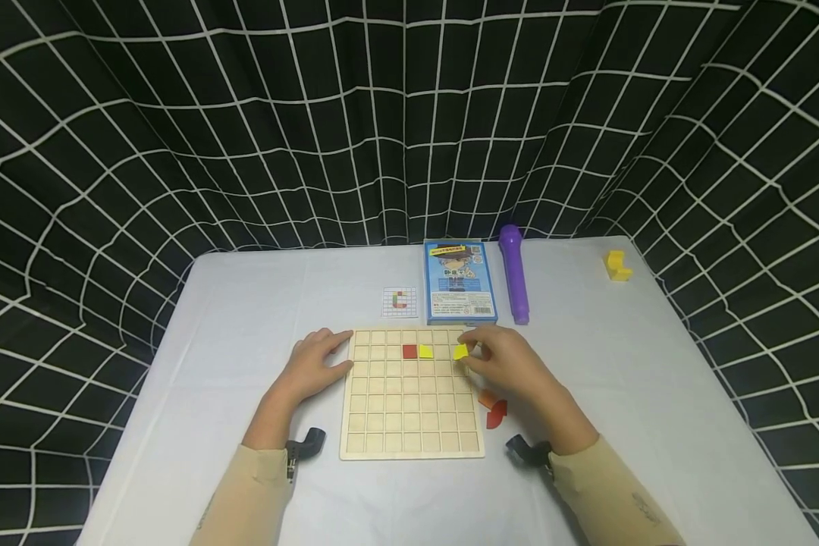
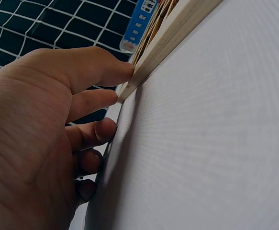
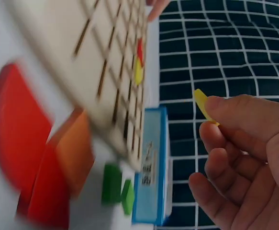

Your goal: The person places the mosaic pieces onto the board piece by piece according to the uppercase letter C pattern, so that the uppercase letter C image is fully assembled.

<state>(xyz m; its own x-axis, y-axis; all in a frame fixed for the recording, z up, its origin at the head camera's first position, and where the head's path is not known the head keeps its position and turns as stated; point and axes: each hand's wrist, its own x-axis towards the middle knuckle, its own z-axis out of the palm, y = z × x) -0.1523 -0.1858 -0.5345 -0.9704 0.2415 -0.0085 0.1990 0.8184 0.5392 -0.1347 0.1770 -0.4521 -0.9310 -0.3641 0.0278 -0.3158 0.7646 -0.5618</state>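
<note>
A wooden grid board (image 1: 412,413) lies on the white table. A red tile (image 1: 409,351) and a yellow tile (image 1: 426,351) sit side by side in its second row. My right hand (image 1: 469,353) pinches another yellow piece (image 1: 460,352) over the board's right edge. In the right wrist view that yellow piece (image 3: 204,106) sits between thumb and forefinger, above the board (image 3: 82,48). My left hand (image 1: 317,364) rests flat on the table, its fingers (image 2: 110,98) touching the board's left edge (image 2: 177,28).
An orange piece (image 1: 489,398) and a red piece (image 1: 497,415) lie right of the board; green pieces (image 3: 117,189) show near the blue box (image 1: 460,280). Behind it are a purple marker (image 1: 513,273), a pattern card (image 1: 399,301) and a yellow block (image 1: 617,265). A gridded curtain surrounds the table.
</note>
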